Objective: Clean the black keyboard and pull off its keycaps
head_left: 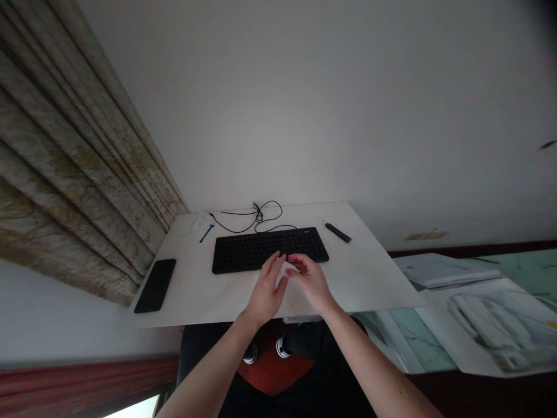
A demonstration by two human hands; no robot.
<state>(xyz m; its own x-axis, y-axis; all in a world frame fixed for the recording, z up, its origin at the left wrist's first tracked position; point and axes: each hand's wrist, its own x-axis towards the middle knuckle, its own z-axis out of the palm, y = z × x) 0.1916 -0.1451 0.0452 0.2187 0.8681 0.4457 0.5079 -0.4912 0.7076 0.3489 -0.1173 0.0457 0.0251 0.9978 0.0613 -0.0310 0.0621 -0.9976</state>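
Observation:
A black keyboard (261,249) lies on the white table. Over its front edge, my left hand (265,295) and my right hand (310,280) meet at the fingertips. Something small and dark shows between them, too small to name against the black keys. The left fingers are pressed together and touch it, with the thumb lower down. My right hand is bent in a pinch at the same spot. Beyond the keyboard, its black cable (260,216) lies in a bundled loop.
On the table (365,278) are a black phone (155,285) at left, a blue tool (206,233), clear plastic (199,224) behind it, and a dark narrow bar (338,233) at right. A wall stands behind, a curtain (78,151) on the left. Packaged items (487,325) lie lower right.

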